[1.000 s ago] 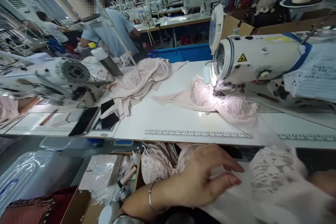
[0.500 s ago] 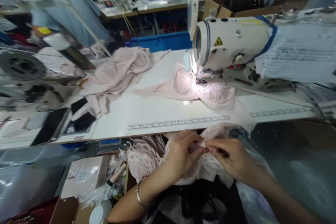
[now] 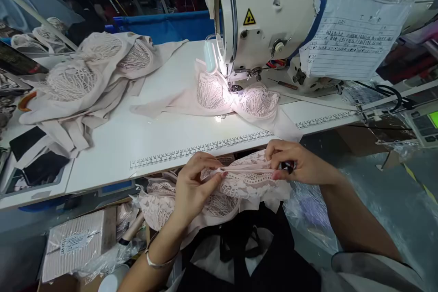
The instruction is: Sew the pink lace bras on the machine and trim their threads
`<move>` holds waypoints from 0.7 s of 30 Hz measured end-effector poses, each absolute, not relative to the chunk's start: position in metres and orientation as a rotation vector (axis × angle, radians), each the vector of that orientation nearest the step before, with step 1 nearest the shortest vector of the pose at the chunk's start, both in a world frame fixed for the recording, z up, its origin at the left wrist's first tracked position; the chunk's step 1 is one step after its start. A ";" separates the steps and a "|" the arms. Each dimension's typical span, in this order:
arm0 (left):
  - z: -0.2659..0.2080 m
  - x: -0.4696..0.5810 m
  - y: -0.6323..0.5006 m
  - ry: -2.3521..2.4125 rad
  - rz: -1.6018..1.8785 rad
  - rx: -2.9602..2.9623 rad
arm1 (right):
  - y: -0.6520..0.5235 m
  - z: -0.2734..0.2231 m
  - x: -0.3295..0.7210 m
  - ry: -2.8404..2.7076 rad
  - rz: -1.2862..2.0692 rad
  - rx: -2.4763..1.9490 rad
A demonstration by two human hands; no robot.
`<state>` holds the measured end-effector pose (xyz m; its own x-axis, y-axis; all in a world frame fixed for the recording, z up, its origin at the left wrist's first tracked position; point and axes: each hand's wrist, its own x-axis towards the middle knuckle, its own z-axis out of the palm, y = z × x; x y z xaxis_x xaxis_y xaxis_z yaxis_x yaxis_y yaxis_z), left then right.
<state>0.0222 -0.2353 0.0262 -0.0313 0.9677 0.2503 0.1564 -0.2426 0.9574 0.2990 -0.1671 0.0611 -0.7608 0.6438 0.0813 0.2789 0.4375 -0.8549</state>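
Over my lap, just in front of the table edge, a pale pink lace bra is stretched sideways between my two hands. My left hand pinches its upper seam between thumb and fingers. At the other end, my right hand grips the same seam; a small dark object, possibly a tool, shows in its palm. A second pink lace bra lies under the needle of the lit sewing machine. More lace pieces hang below my left hand.
A pile of pink bras lies on the left of the white table. A ruler strip runs along its front edge. A written sheet hangs on the machine. A cardboard box stands lower left.
My hands have moved apart, drawing the bra's seam out between them. Before, their fingertips met close together. The view has shifted so the table and machine appear further left and higher.
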 end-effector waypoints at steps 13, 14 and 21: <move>0.038 0.038 -0.232 1.179 1.218 1.707 | -0.161 0.067 0.270 -2.490 1.284 -0.557; 0.037 0.033 -0.232 1.176 1.227 1.649 | -0.159 0.068 0.278 -2.460 1.299 -0.581; 0.019 0.012 -0.235 1.220 1.382 1.417 | -0.157 0.072 0.321 -2.322 1.033 -0.885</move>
<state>0.0123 -0.2355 0.0193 -0.0592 0.9718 0.2281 0.1060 -0.2211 0.9695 0.3206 -0.1565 0.0725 -0.6948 0.7064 0.1355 0.3725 0.5146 -0.7723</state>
